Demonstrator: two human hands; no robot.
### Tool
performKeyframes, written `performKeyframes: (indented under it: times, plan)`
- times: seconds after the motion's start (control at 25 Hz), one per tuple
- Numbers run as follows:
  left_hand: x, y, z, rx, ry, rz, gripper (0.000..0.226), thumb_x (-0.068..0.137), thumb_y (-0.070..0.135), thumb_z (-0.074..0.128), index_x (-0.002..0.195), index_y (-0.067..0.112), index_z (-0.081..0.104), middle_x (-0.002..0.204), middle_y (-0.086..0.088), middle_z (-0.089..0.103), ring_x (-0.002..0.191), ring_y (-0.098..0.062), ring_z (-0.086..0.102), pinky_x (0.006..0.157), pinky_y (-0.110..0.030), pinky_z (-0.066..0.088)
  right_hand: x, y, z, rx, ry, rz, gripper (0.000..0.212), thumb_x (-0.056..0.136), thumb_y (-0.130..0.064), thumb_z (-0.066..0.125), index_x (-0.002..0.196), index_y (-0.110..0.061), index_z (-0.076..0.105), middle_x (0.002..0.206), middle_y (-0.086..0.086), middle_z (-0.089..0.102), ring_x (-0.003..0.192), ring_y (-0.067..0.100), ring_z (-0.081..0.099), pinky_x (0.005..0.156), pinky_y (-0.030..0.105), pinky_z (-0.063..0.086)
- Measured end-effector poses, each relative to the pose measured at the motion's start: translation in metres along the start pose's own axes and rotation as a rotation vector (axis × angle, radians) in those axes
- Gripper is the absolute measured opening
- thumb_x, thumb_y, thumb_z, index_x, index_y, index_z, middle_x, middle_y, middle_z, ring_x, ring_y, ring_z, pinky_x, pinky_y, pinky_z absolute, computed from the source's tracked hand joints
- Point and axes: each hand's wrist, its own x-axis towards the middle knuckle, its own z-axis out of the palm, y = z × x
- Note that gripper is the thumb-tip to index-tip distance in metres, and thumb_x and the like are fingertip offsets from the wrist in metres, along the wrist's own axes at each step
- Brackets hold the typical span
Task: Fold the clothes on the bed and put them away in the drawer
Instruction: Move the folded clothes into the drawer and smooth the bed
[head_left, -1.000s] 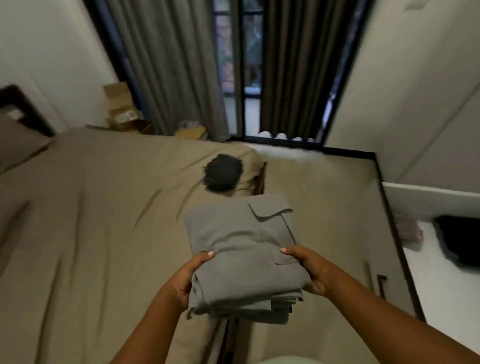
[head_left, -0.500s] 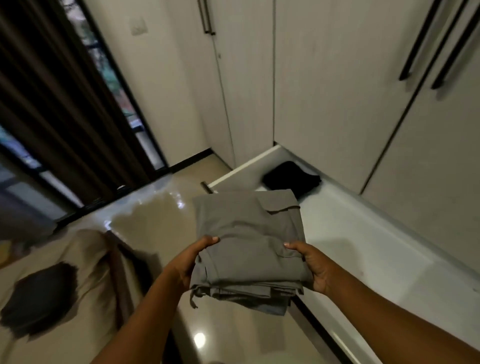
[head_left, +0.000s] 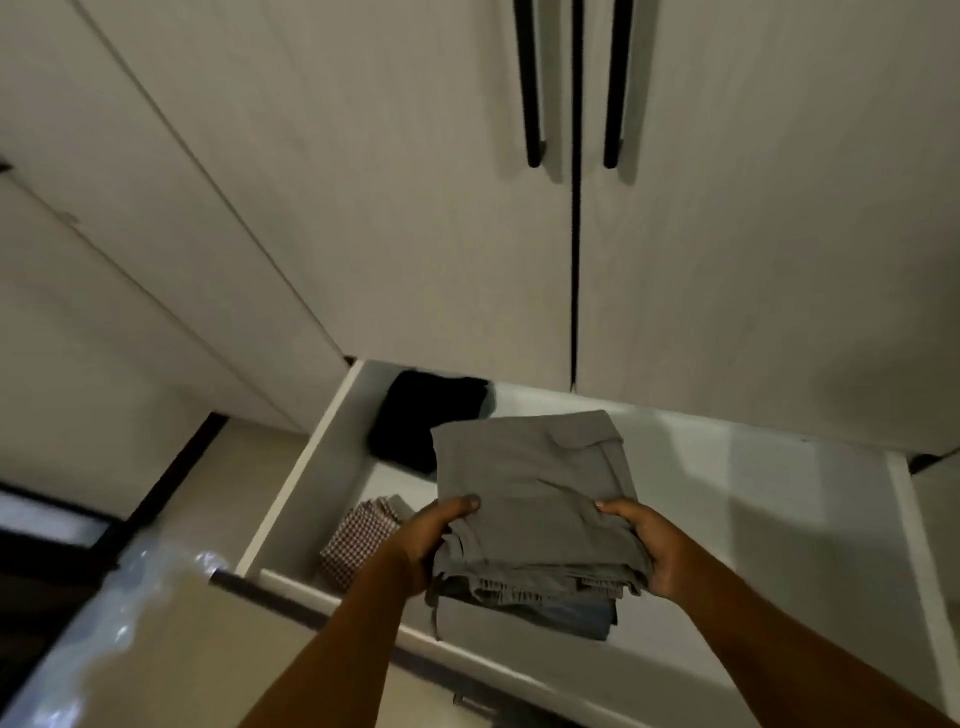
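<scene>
A folded stack of grey clothes (head_left: 535, 499) is held in the lower middle of the frame, above the open white drawer (head_left: 779, 493). Its long axis runs from the bottom of the frame toward the top, leaning a little to the left. The end with the pocket flap points to the wardrobe doors (head_left: 415, 208), and the layered edges face the person.

The left hand (head_left: 421, 545) and the right hand (head_left: 654, 551) each hold one near corner. Each grip pinches the stack, with the thumb on top. The fingers below are hidden.

In the drawer, a black garment (head_left: 421, 415) lies at the upper left, partly behind the stack. A checked cloth (head_left: 358, 540) lies at the lower left, partly behind the left wrist.

Two black handles (head_left: 535, 104) are cut off at the top. The glossy floor (head_left: 156, 649) at the lower left is blurred.
</scene>
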Motion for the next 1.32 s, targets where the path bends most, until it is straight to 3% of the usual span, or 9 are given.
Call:
performKeyframes:
  times: [0.2, 0.32, 0.44, 0.56, 0.68, 0.8, 0.92, 1.08, 1.32]
  plan:
    - [0.129, 0.037, 0.004, 0.153, -0.080, -0.020, 0.044, 0.091, 0.026, 0.071, 0.128, 0.004, 0.060, 0.115, -0.016, 0.073, 0.107, -0.032, 0.070, 0.098, -0.044, 0.054, 0.085, -0.023, -0.024, -0.019, 0.219, -0.111, 0.080, 0.064, -0.032, 0.089, 0.136, -0.017, 0.057, 0.119, 0.019, 0.071, 0.109, 0.043, 0.066, 0.094, 0.060, 0.054]
    - [0.191, 0.052, 0.007, 0.240, -0.087, 0.018, 0.048, 0.089, 0.026, 0.072, 0.130, 0.003, 0.060, 0.117, -0.015, 0.072, 0.108, -0.031, 0.070, 0.100, -0.044, 0.053, 0.124, -0.035, -0.035, 0.032, 0.273, -0.199, 0.082, 0.072, -0.033, 0.086, 0.144, -0.020, 0.049, 0.126, 0.016, 0.066, 0.111, 0.040, 0.065, 0.091, 0.054, 0.057]
    - [0.250, 0.059, 0.004, 0.269, -0.064, 0.053, 0.061, 0.081, 0.035, 0.076, 0.134, 0.013, 0.056, 0.123, -0.014, 0.069, 0.109, -0.033, 0.068, 0.097, -0.045, 0.055, 0.155, -0.043, -0.045, 0.038, 0.361, -0.282, 0.105, 0.063, -0.046, 0.092, 0.152, -0.028, 0.039, 0.136, 0.008, 0.059, 0.116, 0.035, 0.062, 0.092, 0.053, 0.056]
    - [0.273, 0.050, 0.013, 0.351, 0.020, 0.012, 0.063, 0.079, 0.044, 0.073, 0.133, 0.019, 0.053, 0.128, -0.012, 0.063, 0.112, -0.035, 0.064, 0.093, -0.051, 0.055, 0.166, -0.035, -0.048, -0.077, 0.494, -0.288, 0.097, 0.078, -0.043, 0.083, 0.156, -0.033, 0.025, 0.146, 0.004, 0.047, 0.126, 0.036, 0.053, 0.099, 0.058, 0.051]
    - [0.272, 0.028, 0.017, 0.475, 0.116, 0.106, 0.066, 0.092, 0.043, 0.068, 0.146, 0.019, 0.038, 0.133, -0.007, 0.051, 0.122, -0.035, 0.054, 0.085, -0.042, 0.054, 0.164, -0.019, -0.038, -0.240, 0.585, -0.310, 0.087, 0.085, -0.042, 0.077, 0.154, -0.023, 0.027, 0.148, 0.009, 0.045, 0.129, 0.036, 0.050, 0.102, 0.057, 0.050]
    - [0.252, 0.016, 0.012, 0.505, 0.152, 0.192, 0.095, 0.082, 0.066, 0.067, 0.153, 0.017, 0.027, 0.149, -0.008, 0.044, 0.131, -0.035, 0.048, 0.100, -0.048, 0.050, 0.153, -0.012, -0.030, -0.458, 0.672, -0.332, 0.078, 0.091, -0.045, 0.070, 0.151, -0.015, 0.030, 0.146, 0.014, 0.046, 0.131, 0.039, 0.049, 0.103, 0.053, 0.050]
    - [0.217, 0.004, 0.006, 0.575, 0.169, 0.180, 0.088, 0.090, 0.057, 0.064, 0.155, 0.015, 0.021, 0.153, -0.012, 0.039, 0.134, -0.037, 0.047, 0.101, -0.054, 0.051, 0.123, -0.008, -0.017, -0.736, 0.823, -0.245, 0.072, 0.096, -0.048, 0.060, 0.152, -0.014, 0.030, 0.144, 0.019, 0.043, 0.129, 0.044, 0.049, 0.103, 0.055, 0.048]
    - [0.173, -0.022, -0.018, 0.786, 0.268, 0.269, 0.113, 0.075, 0.081, 0.057, 0.157, 0.015, 0.016, 0.160, -0.015, 0.029, 0.138, -0.036, 0.043, 0.101, -0.055, 0.050, 0.066, 0.006, 0.008, -1.082, 0.679, -0.392, 0.070, 0.097, -0.048, 0.057, 0.152, -0.012, 0.033, 0.148, 0.022, 0.040, 0.131, 0.043, 0.047, 0.106, 0.053, 0.046]
    - [-0.004, -0.040, 0.005, 1.109, 0.653, 0.537, 0.072, 0.099, 0.052, 0.049, 0.153, 0.009, 0.028, 0.157, -0.012, 0.036, 0.143, -0.030, 0.036, 0.114, -0.046, 0.032, -0.014, 0.021, 0.076, -1.545, 0.383, -0.655, 0.064, 0.098, -0.055, 0.049, 0.148, -0.017, 0.040, 0.151, 0.015, 0.040, 0.133, 0.037, 0.045, 0.105, 0.046, 0.046]
